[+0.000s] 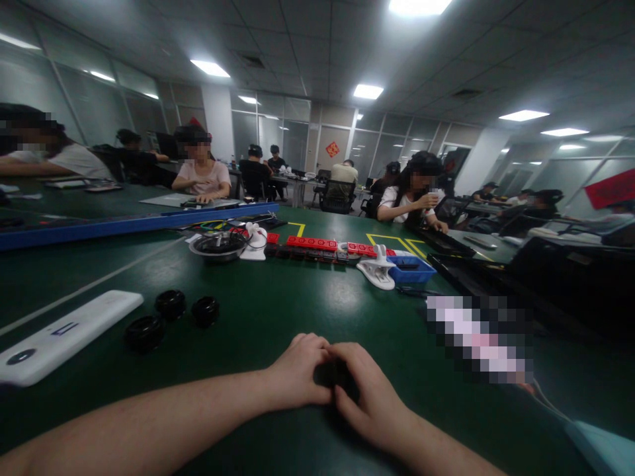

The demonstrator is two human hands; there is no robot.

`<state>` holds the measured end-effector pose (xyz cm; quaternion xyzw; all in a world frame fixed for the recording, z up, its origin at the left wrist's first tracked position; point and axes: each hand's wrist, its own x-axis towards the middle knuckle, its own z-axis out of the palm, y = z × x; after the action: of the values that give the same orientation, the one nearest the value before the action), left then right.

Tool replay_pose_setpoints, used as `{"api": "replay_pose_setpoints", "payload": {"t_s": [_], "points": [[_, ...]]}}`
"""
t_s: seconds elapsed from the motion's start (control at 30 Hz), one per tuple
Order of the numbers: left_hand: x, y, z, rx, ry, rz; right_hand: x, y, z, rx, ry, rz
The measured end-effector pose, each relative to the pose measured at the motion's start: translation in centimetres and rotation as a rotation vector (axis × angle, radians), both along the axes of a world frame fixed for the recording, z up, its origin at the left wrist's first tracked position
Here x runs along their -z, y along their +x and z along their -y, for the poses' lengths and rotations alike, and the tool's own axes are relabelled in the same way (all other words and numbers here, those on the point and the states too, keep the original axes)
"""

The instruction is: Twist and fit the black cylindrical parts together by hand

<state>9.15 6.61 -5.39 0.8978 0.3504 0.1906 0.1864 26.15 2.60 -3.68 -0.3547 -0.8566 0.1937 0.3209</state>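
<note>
Maybe the dark thing (342, 373) between left hand (300, 373) and right hand (372, 393) falls if bent fingers (351, 356) slip; grip hard to tell.

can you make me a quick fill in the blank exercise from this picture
1. Left of the left hand and right hand sit ____ black round pieces.
2. The long white object lies to the ____ of those pieces.
3. The small tray beside the white clip is coloured ____.
4. The tabletop is dark ____.

Missing words: three; left; blue; green.
</note>
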Motion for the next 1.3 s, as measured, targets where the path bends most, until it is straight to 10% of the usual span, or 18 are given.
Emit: {"api": "replay_pose_setpoints", "payload": {"t_s": [1.3], "points": [[-0.06, 0.05, -0.03, -0.007, -0.014, 0.021, 0.95, 0.07, -0.53, 0.127, -0.032, 0.007]]}}
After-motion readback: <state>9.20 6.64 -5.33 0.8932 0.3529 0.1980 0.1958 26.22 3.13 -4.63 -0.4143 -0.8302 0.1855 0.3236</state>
